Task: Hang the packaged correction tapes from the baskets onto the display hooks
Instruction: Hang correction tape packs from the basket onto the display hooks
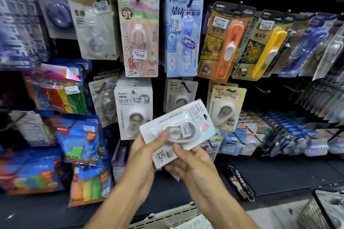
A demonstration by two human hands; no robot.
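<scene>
A white packaged correction tape (178, 128) is tilted in front of the display, with both hands on it. My left hand (147, 152) grips its lower left edge with the thumb on the blister. My right hand (188, 163) holds the bottom of the pack from the right. Behind it a black display hook (187, 87) carries a matching grey pack (179, 95). A fuller stack of the same packs (133, 108) hangs to the left, and a beige pack (226, 106) hangs to the right. A white basket (167, 217) with more packs sits at the bottom edge.
Upper hooks carry a pink pack (139, 33), a blue pack (183, 37), and orange (223, 42) and yellow (260, 46) clip pushers. Bags of coloured goods (78, 135) hang at the left. A wire basket (323, 208) stands at the bottom right, by a dark shelf ledge (279, 174).
</scene>
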